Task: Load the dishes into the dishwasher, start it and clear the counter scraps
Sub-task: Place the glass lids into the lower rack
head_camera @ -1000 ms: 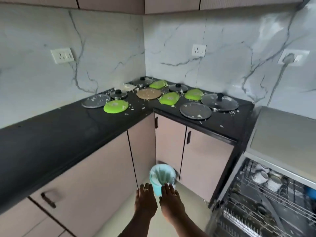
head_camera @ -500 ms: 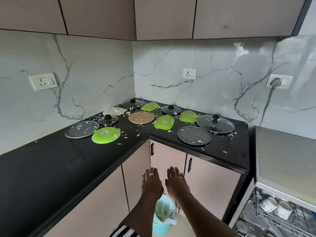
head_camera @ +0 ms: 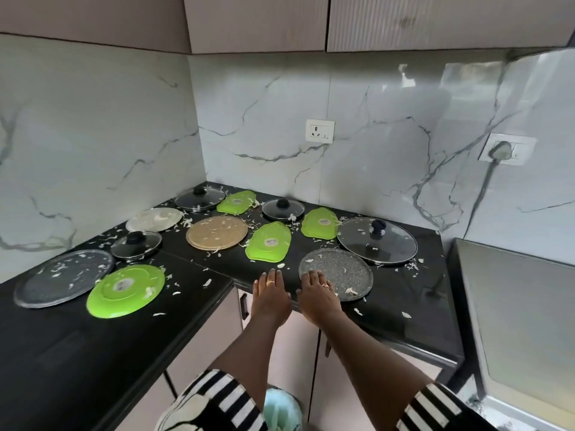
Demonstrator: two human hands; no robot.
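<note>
On the black corner counter (head_camera: 62, 346) lie several dishes among white food scraps (head_camera: 207, 283). A speckled grey plate (head_camera: 342, 270) sits near the front edge. My right hand (head_camera: 317, 295) is flat with straight fingers, its fingertips over that plate's near left rim. My left hand (head_camera: 270, 295) is flat beside it, over the counter edge, holding nothing. Behind them are a green leaf-shaped plate (head_camera: 269, 242), a tan round plate (head_camera: 217, 233) and a large glass lid (head_camera: 376, 239). A round green plate (head_camera: 126, 289) and a grey plate (head_camera: 62, 276) lie at the left.
More glass lids (head_camera: 283, 208) and green plates (head_camera: 320, 223) stand toward the back corner. A light blue bin (head_camera: 281, 410) sits on the floor below my arms. The dishwasher's grey top (head_camera: 522, 321) is at the right. Wall sockets (head_camera: 320, 130) are on the marble backsplash.
The view has lifted from the floor and bin to the counter. Both hands have risen together from above the bin to the counter's front edge, the right one reaching the speckled plate.
</note>
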